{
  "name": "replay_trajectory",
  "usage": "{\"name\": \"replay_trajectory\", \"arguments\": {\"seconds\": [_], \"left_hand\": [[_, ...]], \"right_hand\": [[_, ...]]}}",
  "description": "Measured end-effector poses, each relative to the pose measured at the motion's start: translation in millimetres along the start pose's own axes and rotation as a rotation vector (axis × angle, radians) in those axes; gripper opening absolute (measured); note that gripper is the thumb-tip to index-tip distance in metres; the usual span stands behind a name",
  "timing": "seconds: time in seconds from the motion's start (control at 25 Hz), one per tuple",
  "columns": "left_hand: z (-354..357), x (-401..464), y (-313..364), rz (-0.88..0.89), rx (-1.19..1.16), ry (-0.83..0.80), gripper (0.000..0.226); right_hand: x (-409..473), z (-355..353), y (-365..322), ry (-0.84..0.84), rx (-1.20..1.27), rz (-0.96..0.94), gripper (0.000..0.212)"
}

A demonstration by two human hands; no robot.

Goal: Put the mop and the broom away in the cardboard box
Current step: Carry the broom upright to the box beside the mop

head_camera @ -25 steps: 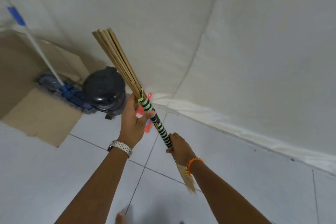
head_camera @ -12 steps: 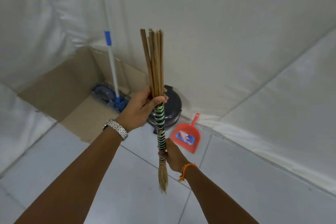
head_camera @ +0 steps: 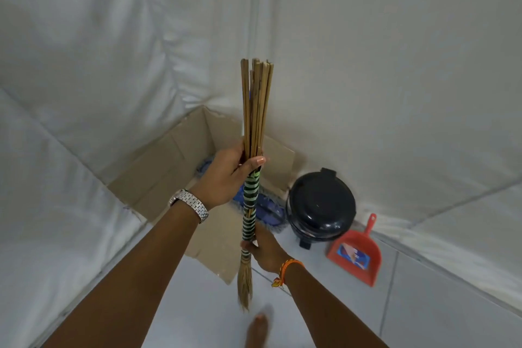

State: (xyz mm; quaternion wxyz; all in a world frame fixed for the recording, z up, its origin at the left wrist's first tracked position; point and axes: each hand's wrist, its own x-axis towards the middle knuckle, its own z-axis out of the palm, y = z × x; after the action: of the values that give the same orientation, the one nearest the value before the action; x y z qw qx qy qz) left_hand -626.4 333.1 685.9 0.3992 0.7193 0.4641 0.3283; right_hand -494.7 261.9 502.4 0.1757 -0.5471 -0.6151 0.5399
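I hold a stick broom (head_camera: 255, 110) upright in front of me, its cane sticks pointing up and its straw tuft hanging down. The green and black wrapped part runs between my hands. My left hand (head_camera: 226, 175), with a metal watch at the wrist, grips the broom where the sticks meet the wrapping. Lower down, my right hand (head_camera: 264, 248), with an orange thread band, grips the end of the wrapping. Behind the broom the open cardboard box (head_camera: 169, 161) stands in the corner. The blue mop head (head_camera: 268, 207) lies inside it, partly hidden by my hand and the broom.
A dark round bin (head_camera: 322, 206) stands right of the box. A red dustpan (head_camera: 357, 254) leans by the wall further right. White sheets cover the walls all around. The floor is pale tile, and a bare foot (head_camera: 258, 328) shows at the bottom.
The view has swung left, so the box now sits centred behind the broom. The broom went from tilted to upright. Both hands keep the same grips.
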Motion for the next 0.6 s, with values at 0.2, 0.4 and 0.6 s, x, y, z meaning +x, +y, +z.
{"name": "replay_trajectory", "arguments": {"seconds": [0.2, 0.4, 0.6], "left_hand": [[-77.1, 62.6, -91.5, -0.008, 0.088, 0.049, 0.037], [-151.8, 131.8, -188.1, -0.068, 0.088, -0.009, 0.026], [-198.4, 213.1, -268.8, -0.041, 0.098, -0.107, 0.012]], "right_hand": [[134.2, 32.7, -33.6, 0.057, 0.001, -0.012, 0.037], [267.5, 48.7, -85.5, 0.138, 0.002, 0.005, 0.035], [388.8, 50.3, -104.2, 0.225, -0.099, 0.074, 0.015]]}}
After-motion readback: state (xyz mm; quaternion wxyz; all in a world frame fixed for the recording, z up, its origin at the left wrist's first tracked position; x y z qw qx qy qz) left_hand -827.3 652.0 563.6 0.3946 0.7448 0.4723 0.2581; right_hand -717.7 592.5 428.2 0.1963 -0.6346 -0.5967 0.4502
